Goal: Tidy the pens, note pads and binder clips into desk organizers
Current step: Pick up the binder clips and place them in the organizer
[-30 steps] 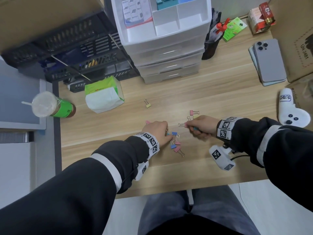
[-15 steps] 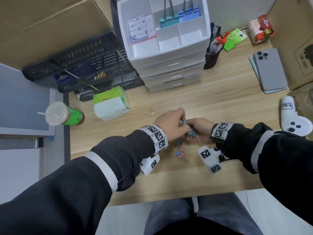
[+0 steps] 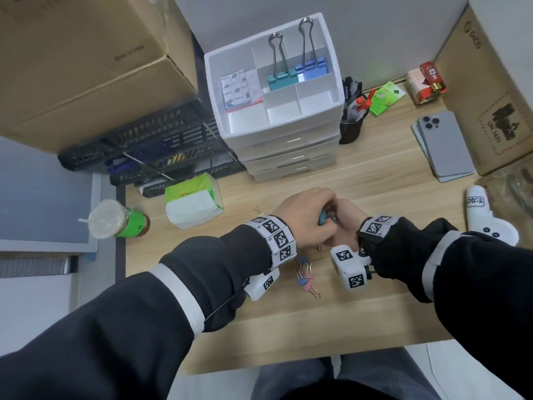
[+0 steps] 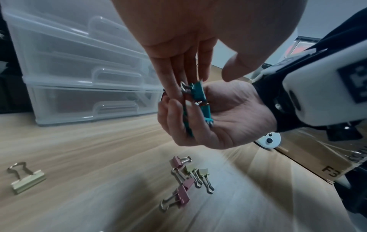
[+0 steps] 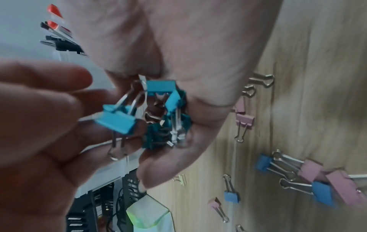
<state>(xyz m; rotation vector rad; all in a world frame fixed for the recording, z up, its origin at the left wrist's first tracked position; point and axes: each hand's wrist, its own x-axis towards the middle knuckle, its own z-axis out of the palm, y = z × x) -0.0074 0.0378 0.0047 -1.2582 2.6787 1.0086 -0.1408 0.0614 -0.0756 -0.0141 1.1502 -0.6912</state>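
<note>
Several teal clips (image 5: 168,113) lie bunched in the cupped right hand (image 4: 218,119), its fingers curled up round them. The left hand (image 3: 302,215) meets it above the desk (image 3: 375,180), its fingertips (image 4: 174,87) pinching one more teal clip (image 4: 195,92) at the top of the bunch. The step in hand looks like gathering clips by colour, one hand feeding the other. Next, the handful wants carrying to the organizer (image 3: 277,134) and dropping into a compartment without spilling; or, first, more picking up, since pink and blue clips (image 3: 302,280) lie scattered on the desk just below the wrists, and a yellow clip (image 4: 25,177) sits apart to the left.

The organizer stands at the back of the desk, a stack of drawers with an open divided tray on top. Its left compartment holds note pads (image 3: 238,89). A rear compartment holds two big clips, one teal (image 3: 279,79) and one blue (image 3: 311,67), handles standing up. The two small front compartments look bare. Just right of it, a black cup (image 3: 350,125) holds pens (image 3: 357,103).
</note>
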